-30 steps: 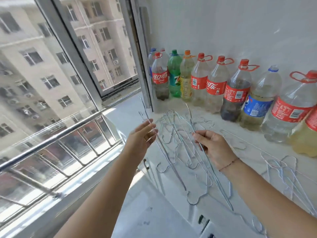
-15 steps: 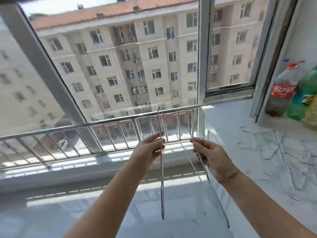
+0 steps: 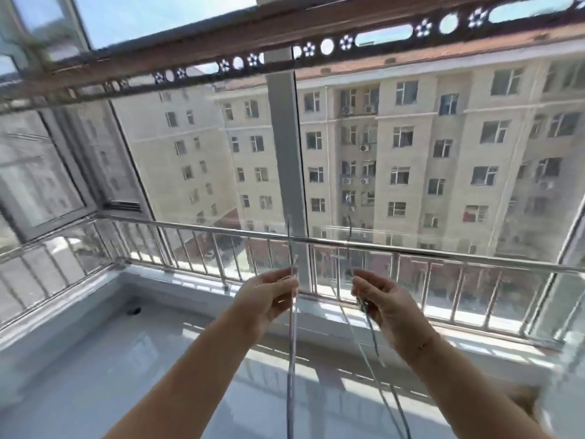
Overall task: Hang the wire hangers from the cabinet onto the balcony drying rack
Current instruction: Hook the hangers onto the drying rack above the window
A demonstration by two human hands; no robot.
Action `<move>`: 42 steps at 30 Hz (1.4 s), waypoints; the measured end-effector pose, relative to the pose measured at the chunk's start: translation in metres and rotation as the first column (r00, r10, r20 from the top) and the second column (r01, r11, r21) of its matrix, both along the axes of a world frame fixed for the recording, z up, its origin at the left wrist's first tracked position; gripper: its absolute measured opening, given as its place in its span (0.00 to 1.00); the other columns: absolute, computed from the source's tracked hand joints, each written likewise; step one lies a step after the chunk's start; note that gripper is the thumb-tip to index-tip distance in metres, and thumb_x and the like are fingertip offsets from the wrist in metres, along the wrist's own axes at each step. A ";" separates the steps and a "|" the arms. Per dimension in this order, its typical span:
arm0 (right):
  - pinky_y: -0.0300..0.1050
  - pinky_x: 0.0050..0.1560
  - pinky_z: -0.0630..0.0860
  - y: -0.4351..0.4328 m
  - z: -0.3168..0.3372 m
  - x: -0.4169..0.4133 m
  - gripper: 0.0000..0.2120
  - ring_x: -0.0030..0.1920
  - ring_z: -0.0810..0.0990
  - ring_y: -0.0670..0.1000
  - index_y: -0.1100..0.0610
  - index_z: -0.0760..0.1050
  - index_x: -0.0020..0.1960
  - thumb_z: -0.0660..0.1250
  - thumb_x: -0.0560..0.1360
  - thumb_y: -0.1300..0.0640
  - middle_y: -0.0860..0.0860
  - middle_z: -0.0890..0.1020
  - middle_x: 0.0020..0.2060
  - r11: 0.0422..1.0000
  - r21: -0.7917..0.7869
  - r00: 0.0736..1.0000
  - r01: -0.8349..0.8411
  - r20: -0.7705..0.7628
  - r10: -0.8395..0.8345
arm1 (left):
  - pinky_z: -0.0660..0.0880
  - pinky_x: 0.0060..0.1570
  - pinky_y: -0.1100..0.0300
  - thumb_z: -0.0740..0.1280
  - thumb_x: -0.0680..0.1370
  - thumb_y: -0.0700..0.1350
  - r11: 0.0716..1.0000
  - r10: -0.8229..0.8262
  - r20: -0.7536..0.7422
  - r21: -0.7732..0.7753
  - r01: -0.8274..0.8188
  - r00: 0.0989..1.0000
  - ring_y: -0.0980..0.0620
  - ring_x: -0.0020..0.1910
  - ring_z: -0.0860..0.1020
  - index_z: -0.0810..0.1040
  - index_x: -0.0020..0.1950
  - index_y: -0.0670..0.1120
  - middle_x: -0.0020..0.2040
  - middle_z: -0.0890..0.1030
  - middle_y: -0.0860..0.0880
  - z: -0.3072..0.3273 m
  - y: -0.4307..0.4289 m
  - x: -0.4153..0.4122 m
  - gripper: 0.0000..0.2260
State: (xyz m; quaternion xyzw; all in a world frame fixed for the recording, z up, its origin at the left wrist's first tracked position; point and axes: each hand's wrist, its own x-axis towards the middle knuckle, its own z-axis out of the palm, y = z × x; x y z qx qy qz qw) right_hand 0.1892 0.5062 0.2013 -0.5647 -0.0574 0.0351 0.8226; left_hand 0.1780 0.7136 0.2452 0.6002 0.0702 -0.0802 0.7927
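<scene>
Wire hangers: one lot in each hand, both held in the air in front of the railing (image 3: 221, 230), well below the drying rack (image 3: 272, 42) and not touching it.

Left hanger (image 3: 292, 359) is seen edge-on as one near-vertical line. Its thin top rises above the fingers and crosses the top rail in the picture. Its lower end is cut off by the bottom edge. It looks like one hanger, but I can't be sure.

The left hand (image 3: 269, 299) has its grip pinched on that wire, thumb against fingertips.

Right hangers (image 3: 375, 343) show at least two wires slanting down and to the right, also cut off at the bottom. The count is unclear. A dark thin tip sticks up above the hand.

The right hand (image 3: 383, 302) has its grip curled round the wires just under that tip.

The rack is one brown bar with punched round and slotted holes, running across the top. Its left part is blurred.

Behind are one grey window post (image 3: 285, 160) and an apartment building (image 3: 443, 153) across the way. The white floor (image 3: 126, 375) below has a small dark spot (image 3: 134, 310). A blurred shape at the bottom right corner is unreadable.
</scene>
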 end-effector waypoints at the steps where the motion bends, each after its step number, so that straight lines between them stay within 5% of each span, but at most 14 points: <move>1: 0.34 0.36 0.73 0.023 0.005 0.006 0.15 0.36 0.77 0.46 0.57 0.81 0.50 0.71 0.63 0.56 0.47 0.81 0.32 1.000 0.003 1.000 -0.016 0.009 0.016 | 0.75 0.28 0.67 0.65 0.75 0.31 0.999 0.032 0.002 0.017 -0.032 1.000 0.55 0.29 0.76 0.77 0.58 0.37 0.35 0.78 0.46 0.005 0.024 0.001 0.12; 7: 0.32 0.31 0.72 0.157 0.031 0.039 0.35 0.32 0.76 0.42 0.56 0.82 0.49 0.81 0.46 0.42 0.48 0.80 0.31 0.994 0.027 0.991 -0.109 0.083 0.107 | 0.75 0.29 0.67 0.66 0.75 0.32 0.985 0.154 0.034 0.073 -0.156 0.988 0.54 0.35 0.73 0.79 0.55 0.37 0.39 0.78 0.46 0.034 0.149 0.013 0.10; 12: 0.31 0.32 0.70 0.250 0.052 0.071 0.14 0.34 0.74 0.45 0.57 0.81 0.47 0.72 0.62 0.55 0.48 0.78 0.29 0.973 0.016 0.969 -0.232 0.089 0.229 | 0.74 0.27 0.66 0.66 0.74 0.32 0.961 0.271 0.061 0.047 -0.274 0.961 0.54 0.33 0.74 0.81 0.49 0.39 0.38 0.78 0.46 0.049 0.235 0.033 0.07; 16: 0.30 0.32 0.72 0.316 0.060 0.111 0.33 0.32 0.76 0.42 0.57 0.81 0.48 0.81 0.48 0.42 0.48 0.81 0.31 0.962 -0.012 0.953 -0.273 0.131 0.272 | 0.74 0.27 0.66 0.67 0.74 0.32 0.934 0.349 0.091 0.045 -0.354 0.933 0.54 0.35 0.75 0.80 0.54 0.38 0.40 0.79 0.45 0.058 0.297 0.056 0.10; 19: 0.33 0.35 0.70 0.363 0.065 0.147 0.16 0.35 0.74 0.45 0.62 0.78 0.55 0.71 0.68 0.60 0.52 0.79 0.35 0.943 0.015 0.934 -0.332 0.145 0.326 | 0.73 0.26 0.66 0.66 0.74 0.32 0.910 0.407 0.111 0.043 -0.413 0.907 0.55 0.30 0.78 0.80 0.54 0.37 0.39 0.80 0.45 0.062 0.342 0.077 0.10; 21: 0.34 0.36 0.70 0.397 0.069 0.173 0.13 0.36 0.74 0.45 0.63 0.76 0.56 0.65 0.72 0.65 0.53 0.78 0.37 0.935 0.006 0.925 -0.355 0.145 0.350 | 0.73 0.26 0.66 0.66 0.74 0.33 0.892 0.444 0.117 0.043 -0.451 0.888 0.54 0.33 0.77 0.80 0.56 0.37 0.40 0.80 0.44 0.066 0.372 0.092 0.11; 27: 0.30 0.32 0.72 0.495 0.095 0.240 0.15 0.34 0.75 0.42 0.64 0.76 0.59 0.65 0.73 0.64 0.53 0.79 0.39 0.901 -0.024 0.887 -0.433 0.168 0.431 | 0.74 0.29 0.64 0.66 0.74 0.34 0.834 0.534 0.147 0.066 -0.547 0.832 0.51 0.39 0.74 0.81 0.54 0.38 0.45 0.79 0.43 0.083 0.461 0.137 0.11; 34: 0.44 0.49 0.71 0.598 0.113 0.295 0.11 0.42 0.75 0.50 0.59 0.77 0.55 0.65 0.73 0.63 0.56 0.79 0.43 0.901 -0.014 0.879 -0.433 0.214 0.426 | 0.73 0.27 0.65 0.66 0.74 0.32 0.807 0.568 0.197 0.056 -0.587 0.799 0.53 0.34 0.74 0.82 0.51 0.39 0.39 0.79 0.45 0.097 0.554 0.189 0.09; 42: 0.43 0.50 0.73 0.719 0.129 0.346 0.12 0.43 0.75 0.51 0.59 0.77 0.56 0.66 0.73 0.63 0.58 0.79 0.43 0.934 -0.001 0.897 -0.357 0.279 0.343 | 0.71 0.36 0.62 0.66 0.74 0.34 0.839 0.508 0.228 0.088 -0.537 0.830 0.53 0.37 0.74 0.81 0.55 0.40 0.41 0.79 0.45 0.109 0.670 0.248 0.11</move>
